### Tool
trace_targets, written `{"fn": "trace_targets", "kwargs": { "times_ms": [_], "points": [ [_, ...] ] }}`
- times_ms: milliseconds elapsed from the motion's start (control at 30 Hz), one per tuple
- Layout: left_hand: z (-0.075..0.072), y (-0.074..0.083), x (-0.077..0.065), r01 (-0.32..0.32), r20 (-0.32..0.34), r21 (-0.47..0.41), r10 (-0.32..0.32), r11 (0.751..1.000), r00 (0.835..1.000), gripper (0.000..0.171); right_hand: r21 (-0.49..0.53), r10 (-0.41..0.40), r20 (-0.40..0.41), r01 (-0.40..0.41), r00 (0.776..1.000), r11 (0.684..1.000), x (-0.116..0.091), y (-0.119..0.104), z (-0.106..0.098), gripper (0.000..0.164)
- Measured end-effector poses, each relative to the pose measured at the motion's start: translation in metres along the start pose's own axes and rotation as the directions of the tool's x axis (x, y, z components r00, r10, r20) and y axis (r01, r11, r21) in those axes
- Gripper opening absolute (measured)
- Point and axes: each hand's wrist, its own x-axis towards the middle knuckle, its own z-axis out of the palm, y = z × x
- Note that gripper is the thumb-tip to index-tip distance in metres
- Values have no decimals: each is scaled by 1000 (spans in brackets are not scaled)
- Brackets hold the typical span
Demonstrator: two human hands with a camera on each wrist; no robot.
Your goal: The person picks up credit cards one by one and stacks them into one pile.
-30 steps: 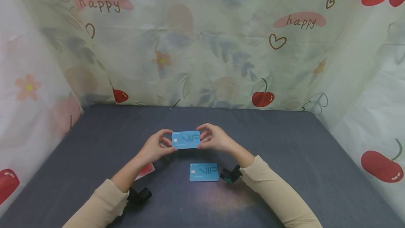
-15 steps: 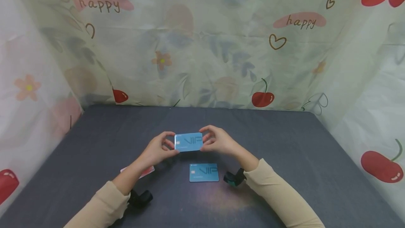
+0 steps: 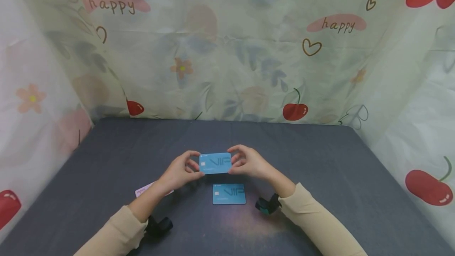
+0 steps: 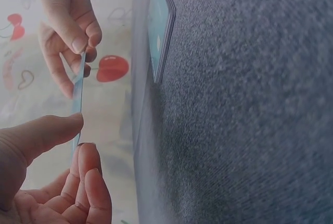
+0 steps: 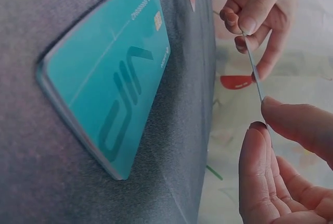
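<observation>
A blue VIP card (image 3: 215, 163) is held up between both hands, its printed face toward the head camera. My left hand (image 3: 180, 170) pinches the card's left end between thumb and fingers. At the opposite end, my right hand (image 3: 251, 164) grips it the same way. Seen from the left wrist, the held card (image 4: 77, 96) is thin and nearly edge-on. Just nearer than it, a stack of matching blue cards (image 3: 229, 194) lies flat on the table; its layered edges (image 4: 167, 39) show in the left wrist view.
Partly hidden under the left forearm, a pink card (image 3: 143, 189) lies on the dark grey tabletop (image 3: 302, 149). Black wrist cameras hang below both sleeves, the right one (image 3: 268, 204) beside the blue stack. A printed curtain (image 3: 227, 70) encloses the back and sides.
Both hands have shifted slightly right and nearer with the held card, toward the stack. More of the pink card's left part shows beside the left forearm. The stack has stayed put.
</observation>
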Motion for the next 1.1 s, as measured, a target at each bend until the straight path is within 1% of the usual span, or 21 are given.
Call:
{"fn": "trace_targets", "kwargs": {
  "times_ms": [267,400,500,667,800,933,1100],
  "points": [
    [3,2,-1,-11,28,-4,11,1000,1000,56,-14,-12,-5,12,1000,1000,-8,5,-1,56],
    [6,2,-1,-1,28,-1,1,1000,1000,56,-18,-19,-4,19,1000,1000,-11,6,-2,56],
    [10,2,-2,13,18,8,-13,1000,1000,56,-20,-15,-5,15,1000,1000,-13,8,-2,56],
    [14,3,-3,26,20,12,-26,1000,999,55,-16,-4,4,4,1000,1000,-16,11,-1,56],
    [15,3,-4,19,36,4,-19,1000,999,55,0,-9,9,9,1000,1000,-18,14,0,56],
    [16,1,-5,-1,53,-4,1,1000,999,55,4,-11,6,11,1000,1000,-21,17,0,56],
    [18,2,-4,2,65,-8,-2,1000,998,54,9,-14,6,14,1000,1000,-24,19,-1,56]
  ]
}}
